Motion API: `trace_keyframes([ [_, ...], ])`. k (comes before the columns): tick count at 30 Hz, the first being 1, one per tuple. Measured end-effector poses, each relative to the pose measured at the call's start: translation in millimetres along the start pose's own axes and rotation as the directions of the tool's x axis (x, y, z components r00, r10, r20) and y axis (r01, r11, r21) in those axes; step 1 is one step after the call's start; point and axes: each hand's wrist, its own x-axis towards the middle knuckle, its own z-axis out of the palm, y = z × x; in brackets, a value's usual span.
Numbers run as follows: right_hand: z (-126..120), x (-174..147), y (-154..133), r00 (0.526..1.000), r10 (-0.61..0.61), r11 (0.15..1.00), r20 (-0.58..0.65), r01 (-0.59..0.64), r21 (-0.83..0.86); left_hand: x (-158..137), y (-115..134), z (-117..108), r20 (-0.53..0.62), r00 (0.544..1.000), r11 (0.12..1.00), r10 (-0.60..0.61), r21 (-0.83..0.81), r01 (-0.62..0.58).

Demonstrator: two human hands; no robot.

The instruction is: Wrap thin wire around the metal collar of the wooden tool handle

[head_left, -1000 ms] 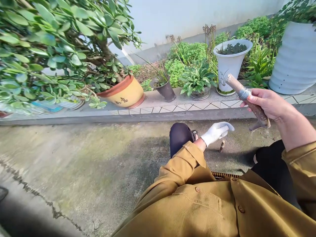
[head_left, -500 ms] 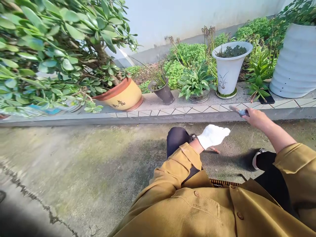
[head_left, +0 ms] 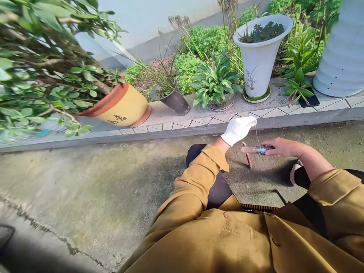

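Observation:
My left hand (head_left: 239, 129), in a white knit glove, is closed with its fingertips pinched on one end of a thin wire or string (head_left: 257, 132). The strand curves down to a pale stick wound with silvery-grey line (head_left: 261, 150). Bare fingers of my right hand (head_left: 284, 147) wrap around the right end of this wound stick and hold it nearly level, its bare end pointing left. The right hand is lower than the left and to its right. Just beneath the stick's left end, a reddish-brown rod (head_left: 248, 159) shows against the concrete.
A low tiled ledge (head_left: 159, 127) runs across in front. On it stand a yellow pot (head_left: 127, 104), a tilted dark pot (head_left: 178, 102), a leafy plant (head_left: 214, 81), a tall white pot (head_left: 257, 68) and a black phone (head_left: 309, 99). Concrete ground (head_left: 99, 189) spreads left.
My right hand has come down and left with the wound stick, which is now below my left hand. My left hand has risen slightly, and the strand hangs in a looser curve.

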Motion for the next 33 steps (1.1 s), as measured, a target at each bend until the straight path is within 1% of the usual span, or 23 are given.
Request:
trace_keyframes([
  [2,-4,-4,5,0.999,0.042,0.999,-0.030,-0.041,0.014,1,-7,0,-0.016,1.000,1.000,0.018,-0.008,-0.018],
  [3,-5,-5,7,0.999,0.042,0.999,-0.026,-0.041,0.034,1,-10,-1,-0.021,0.999,1.000,0.027,-0.012,-0.027],
  [7,-5,-6,12,0.999,-0.035,0.993,0.028,0.032,0.113,1,-15,-1,-0.060,0.998,0.996,0.030,-0.083,-0.035],
  [9,-4,-6,11,0.996,-0.084,0.984,0.044,0.076,0.162,3,-18,-1,-0.047,0.999,0.992,0.002,-0.124,-0.008],
  [11,-5,-10,10,0.992,-0.121,0.957,0.031,0.108,0.270,6,-22,2,-0.009,0.999,0.985,-0.033,-0.167,0.031],
  [13,-9,-17,9,0.993,-0.110,0.909,-0.029,0.113,0.401,9,-27,8,0.047,0.998,0.970,-0.044,-0.238,0.054],
  [15,-15,-26,8,0.991,-0.042,0.857,-0.128,0.102,0.506,9,-28,16,0.120,0.992,0.945,-0.031,-0.321,0.069],
  [17,-23,-34,7,0.969,0.049,0.812,-0.244,0.104,0.575,7,-26,26,0.201,0.980,0.923,-0.007,-0.375,0.084],
  [18,-27,-37,6,0.948,0.091,0.798,-0.306,0.114,0.591,5,-22,30,0.246,0.969,0.916,0.015,-0.393,0.085],
  [20,-34,-39,7,0.892,0.154,0.808,-0.426,0.135,0.574,1,-14,38,0.338,0.939,0.902,0.067,-0.423,0.088],
  [22,-38,-36,11,0.831,0.190,0.877,-0.522,0.095,0.472,-3,-6,43,0.395,0.911,0.903,0.116,-0.423,0.069],
  [24,-39,-28,20,0.789,0.205,0.956,-0.579,-0.035,0.290,-4,0,45,0.375,0.914,0.931,0.152,-0.365,-0.005],
  [25,-38,-23,25,0.776,0.208,0.975,-0.595,-0.119,0.185,-3,1,45,0.350,0.920,0.948,0.173,-0.312,-0.060],
  [26,-36,-18,30,0.774,0.208,0.977,-0.597,-0.198,0.083,-2,2,45,0.328,0.925,0.962,0.192,-0.248,-0.111],
  [27,-33,-14,34,0.785,0.209,0.965,-0.583,-0.262,-0.007,-1,3,44,0.316,0.927,0.971,0.203,-0.183,-0.151],
  [28,-30,-10,36,0.808,0.210,0.950,-0.550,-0.302,-0.080,0,4,44,0.317,0.925,0.976,0.208,-0.127,-0.176],
  [29,-27,-7,37,0.840,0.210,0.939,-0.501,-0.316,-0.135,1,5,43,0.328,0.922,0.978,0.206,-0.087,-0.188],
  [31,-21,-5,35,0.915,0.199,0.941,-0.350,-0.278,-0.191,2,9,42,0.360,0.911,0.979,0.204,-0.069,-0.192],
  [33,-19,-8,29,0.966,0.147,0.967,-0.214,-0.186,-0.173,3,13,39,0.371,0.906,0.978,0.201,-0.127,-0.165],
])
